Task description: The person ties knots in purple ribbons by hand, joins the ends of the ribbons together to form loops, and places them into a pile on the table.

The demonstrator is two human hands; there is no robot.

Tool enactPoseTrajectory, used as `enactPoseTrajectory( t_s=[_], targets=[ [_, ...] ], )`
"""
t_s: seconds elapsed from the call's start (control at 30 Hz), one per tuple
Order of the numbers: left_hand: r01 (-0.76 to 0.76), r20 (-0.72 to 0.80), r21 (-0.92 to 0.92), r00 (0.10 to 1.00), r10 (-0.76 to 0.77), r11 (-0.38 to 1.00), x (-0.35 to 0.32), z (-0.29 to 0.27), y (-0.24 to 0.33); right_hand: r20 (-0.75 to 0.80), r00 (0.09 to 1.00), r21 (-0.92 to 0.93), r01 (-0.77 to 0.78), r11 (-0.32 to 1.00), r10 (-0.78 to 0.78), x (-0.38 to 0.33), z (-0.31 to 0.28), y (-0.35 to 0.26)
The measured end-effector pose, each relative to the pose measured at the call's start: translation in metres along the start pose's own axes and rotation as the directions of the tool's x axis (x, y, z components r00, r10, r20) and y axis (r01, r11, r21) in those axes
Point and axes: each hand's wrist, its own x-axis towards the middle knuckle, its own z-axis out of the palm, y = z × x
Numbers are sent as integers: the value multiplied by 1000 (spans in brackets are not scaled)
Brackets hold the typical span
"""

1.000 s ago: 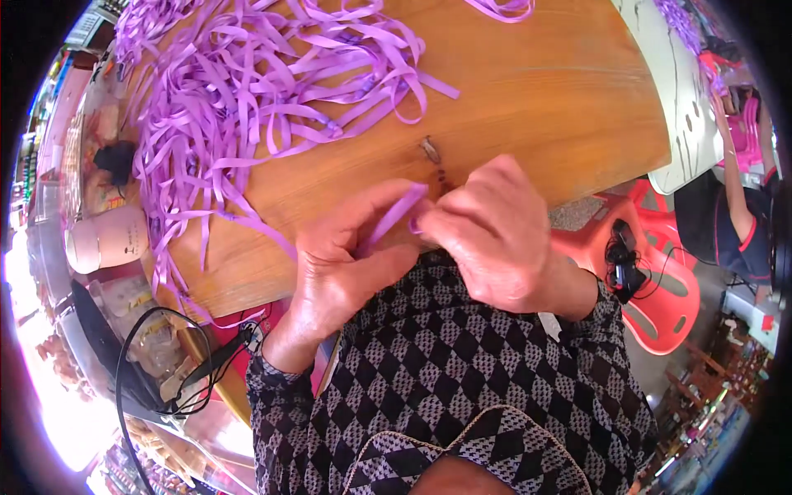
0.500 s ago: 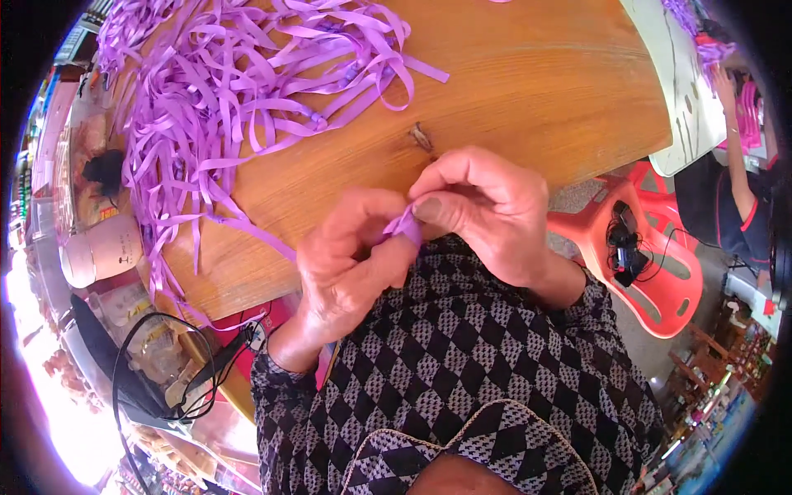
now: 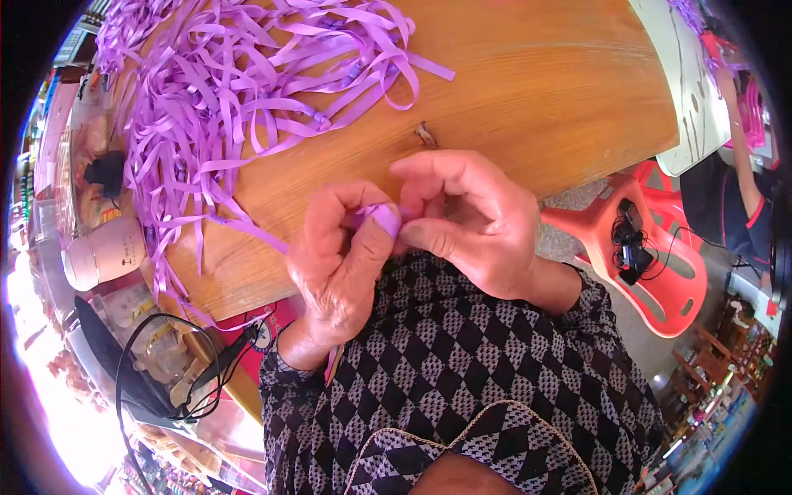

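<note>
Movement, head view: since the previous frame, the right hand [image 3: 487, 229] is loosening from its tight fingertip pinch, and the left hand [image 3: 340, 268] is turning more upright.
Left hand: its thumb is pressing a folded purple ribbon [image 3: 383, 216] against curled fingers, closing firmly on it.
Right hand: its index finger is arching well apart from the thumb, whose tip is lying close against the ribbon; whether it is gripping, cannot tell.
Ribbon position: sitting between both hands, near the worktop [image 3: 536, 91].
Ribbon pile [image 3: 206, 99]: covering the worktop's left side.
Red chair [image 3: 577, 227]: standing at right.
</note>
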Motion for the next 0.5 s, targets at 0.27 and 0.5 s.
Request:
enactPoseTrajectory(
  t_s=[0.27,0.5],
  targets=[
    [381,243,-339,919,-311,860,12,-9,5,-4,999,-53,34,998,-35,1,-12,2],
    [416,114,-414,906,-407,809,14,-3,3,62,901,-497,401,770,-429,6,-16,1]
  ],
)
